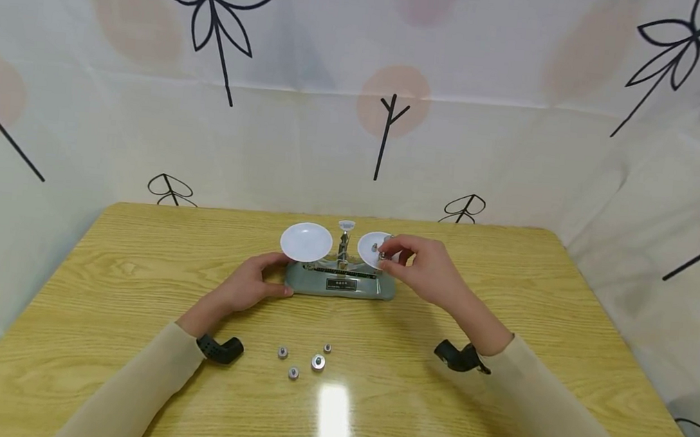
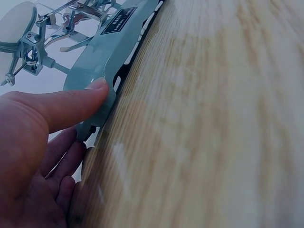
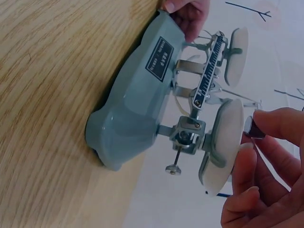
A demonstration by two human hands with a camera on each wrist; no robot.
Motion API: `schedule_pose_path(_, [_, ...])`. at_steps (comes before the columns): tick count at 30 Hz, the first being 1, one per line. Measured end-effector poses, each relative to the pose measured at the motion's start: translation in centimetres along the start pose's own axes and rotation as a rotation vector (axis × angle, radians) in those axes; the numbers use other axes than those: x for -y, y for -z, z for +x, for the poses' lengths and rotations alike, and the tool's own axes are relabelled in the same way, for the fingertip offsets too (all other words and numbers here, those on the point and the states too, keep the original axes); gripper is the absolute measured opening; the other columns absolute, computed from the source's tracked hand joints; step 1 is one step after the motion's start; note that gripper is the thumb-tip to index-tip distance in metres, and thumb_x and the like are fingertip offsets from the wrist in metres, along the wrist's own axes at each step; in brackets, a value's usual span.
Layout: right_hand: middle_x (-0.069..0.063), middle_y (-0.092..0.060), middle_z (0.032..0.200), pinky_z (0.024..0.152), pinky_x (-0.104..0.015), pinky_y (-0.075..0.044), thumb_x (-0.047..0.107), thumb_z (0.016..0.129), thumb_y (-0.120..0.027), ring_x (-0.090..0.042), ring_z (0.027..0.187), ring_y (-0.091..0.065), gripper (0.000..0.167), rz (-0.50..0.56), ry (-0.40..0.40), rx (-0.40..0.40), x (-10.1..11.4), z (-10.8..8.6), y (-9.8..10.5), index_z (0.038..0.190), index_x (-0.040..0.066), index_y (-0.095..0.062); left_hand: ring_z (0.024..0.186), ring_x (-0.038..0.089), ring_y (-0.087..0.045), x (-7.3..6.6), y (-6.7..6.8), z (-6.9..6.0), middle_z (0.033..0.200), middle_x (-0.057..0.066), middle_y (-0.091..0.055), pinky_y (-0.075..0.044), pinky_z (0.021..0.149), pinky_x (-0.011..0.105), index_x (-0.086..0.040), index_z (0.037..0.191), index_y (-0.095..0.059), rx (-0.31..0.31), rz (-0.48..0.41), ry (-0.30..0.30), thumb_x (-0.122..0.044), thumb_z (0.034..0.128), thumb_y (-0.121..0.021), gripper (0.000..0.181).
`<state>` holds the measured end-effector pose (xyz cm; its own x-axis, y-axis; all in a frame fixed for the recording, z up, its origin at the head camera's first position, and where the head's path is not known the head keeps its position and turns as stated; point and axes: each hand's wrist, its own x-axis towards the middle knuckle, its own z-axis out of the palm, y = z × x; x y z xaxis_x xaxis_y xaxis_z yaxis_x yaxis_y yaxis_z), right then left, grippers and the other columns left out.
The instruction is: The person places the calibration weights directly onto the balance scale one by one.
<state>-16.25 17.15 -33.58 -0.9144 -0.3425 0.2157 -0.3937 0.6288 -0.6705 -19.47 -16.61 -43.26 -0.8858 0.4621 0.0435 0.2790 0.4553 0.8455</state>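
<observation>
A balance scale [image 1: 339, 283] with a grey-green base stands toward the back of the table. My left hand [image 1: 248, 282] grips the left end of its base, thumb on the front and the other fingers behind, as the left wrist view shows. Nothing lies on the white left pan [image 1: 306, 242]. Over the right pan [image 1: 367, 255], my right hand [image 1: 423, 266] pinches a small metal weight [image 3: 254, 127] between thumb and fingers. Another small weight [image 1: 375, 247] sits on that pan. Fingers partly cover the pan's right side.
Several metal knobbed weights, among them a larger one [image 1: 318, 362], stand on the wooden table [image 1: 197, 247] in front of the scale. A patterned cloth [image 1: 306, 145] hangs behind the table. Each wrist wears a black camera mount [image 1: 221, 350].
</observation>
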Motion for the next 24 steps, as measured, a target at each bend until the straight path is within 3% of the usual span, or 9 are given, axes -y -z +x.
schedule_pose_path(12, [0.001,-0.070,0.090,0.052,-0.029,-0.042,0.013,0.087,-0.078,-0.017,0.071,-0.056,0.013,-0.036,-0.029,-0.004,-0.04,0.30,-0.21,0.100,0.011,-0.076,0.140,0.027,-0.039,0.07,0.03,0.01,0.142,0.007,-0.054,-0.028,0.115,0.049,-0.009,0.139,-0.057,-0.002,0.005,0.008,-0.013,0.0836,-0.081,0.060])
schedule_pose_path(24, [0.003,-0.070,0.085,0.056,-0.032,-0.043,0.018,0.088,-0.078,-0.015,0.065,-0.052,0.010,-0.120,-0.043,0.006,0.35,0.76,-0.52,0.096,0.013,-0.075,0.140,0.027,-0.039,0.26,0.00,0.07,0.142,0.006,-0.054,-0.028,0.115,0.049,-0.011,0.138,-0.058,0.000,-0.005,-0.002,-0.014,0.0833,-0.081,0.060])
